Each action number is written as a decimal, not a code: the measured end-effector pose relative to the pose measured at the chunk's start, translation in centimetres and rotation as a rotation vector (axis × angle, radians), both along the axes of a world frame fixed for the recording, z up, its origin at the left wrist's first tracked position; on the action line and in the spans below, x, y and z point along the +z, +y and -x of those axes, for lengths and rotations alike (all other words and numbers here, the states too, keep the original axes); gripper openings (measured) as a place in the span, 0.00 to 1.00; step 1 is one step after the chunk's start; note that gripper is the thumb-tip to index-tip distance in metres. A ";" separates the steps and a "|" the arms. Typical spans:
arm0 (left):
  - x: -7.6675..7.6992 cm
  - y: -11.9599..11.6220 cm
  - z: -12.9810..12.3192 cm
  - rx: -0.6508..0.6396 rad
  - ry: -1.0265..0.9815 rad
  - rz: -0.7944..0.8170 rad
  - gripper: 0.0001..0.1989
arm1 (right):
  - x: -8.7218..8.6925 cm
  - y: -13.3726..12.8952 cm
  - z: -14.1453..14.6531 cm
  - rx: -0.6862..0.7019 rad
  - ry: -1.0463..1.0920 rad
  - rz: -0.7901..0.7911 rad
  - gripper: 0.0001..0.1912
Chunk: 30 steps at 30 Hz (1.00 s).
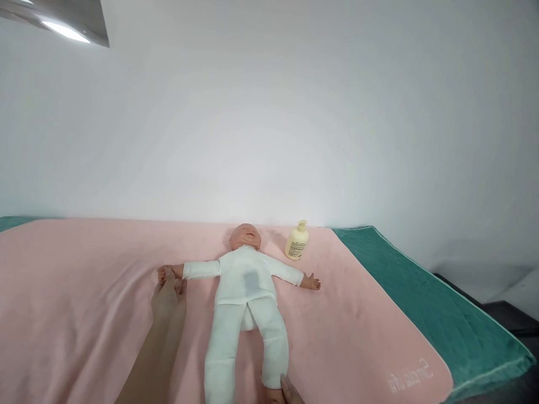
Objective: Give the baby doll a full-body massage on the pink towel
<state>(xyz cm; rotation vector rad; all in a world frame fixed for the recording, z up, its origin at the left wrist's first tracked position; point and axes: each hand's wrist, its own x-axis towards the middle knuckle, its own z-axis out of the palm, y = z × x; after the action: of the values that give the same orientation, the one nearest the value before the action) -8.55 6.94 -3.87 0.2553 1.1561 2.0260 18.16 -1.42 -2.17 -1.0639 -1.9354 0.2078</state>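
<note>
A baby doll (246, 275) in a white long-sleeved top and white trousers lies on its back, arms spread and legs apart. A grey patch marks the front of its top. My left hand (168, 297) is closed around the doll's hand on the left side, thumb on top. At the bottom edge, my right hand (291, 391) is mostly cut off; its visible fingers press together against the doll's ankle on the right side. The doll's feet lie partly outside the view. Its other arm rests outstretched with fingers spread.
A pale yellow pump bottle (296, 241) stands right of the doll's head. Under both lies a pink mat (357, 325) with wrinkles on the left, over a green cover (404, 286). A white wall (269, 112) rises behind; a lamp (63, 22) hangs upper left.
</note>
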 end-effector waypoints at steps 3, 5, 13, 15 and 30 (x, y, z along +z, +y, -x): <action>0.4 0.0 -0.4 0.053 0.045 -0.023 0.07 | -1.9 -2.7 -1.2 -0.003 -0.006 -0.031 0.17; 0.8 0.0 -0.8 0.101 0.091 -0.040 0.09 | -3.7 -4.7 -2.5 -0.003 -0.009 -0.058 0.19; 3.2 -1.6 -4.3 0.082 0.468 -0.135 0.14 | -3.9 -4.9 -5.2 0.006 -0.087 -0.086 0.24; 3.3 -2.3 -5.3 -0.014 0.705 -0.125 0.14 | -2.2 -4.2 -4.6 -0.004 -0.075 0.015 0.23; 2.6 -2.2 -6.0 -0.422 1.674 -0.585 0.13 | 2.3 -0.1 -2.2 0.046 0.182 0.312 0.26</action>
<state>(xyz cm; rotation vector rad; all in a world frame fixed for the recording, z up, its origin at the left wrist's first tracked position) -2.58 4.73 -1.26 2.5342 1.0464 1.4178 20.35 -1.52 0.15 -1.1574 -1.8002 0.6272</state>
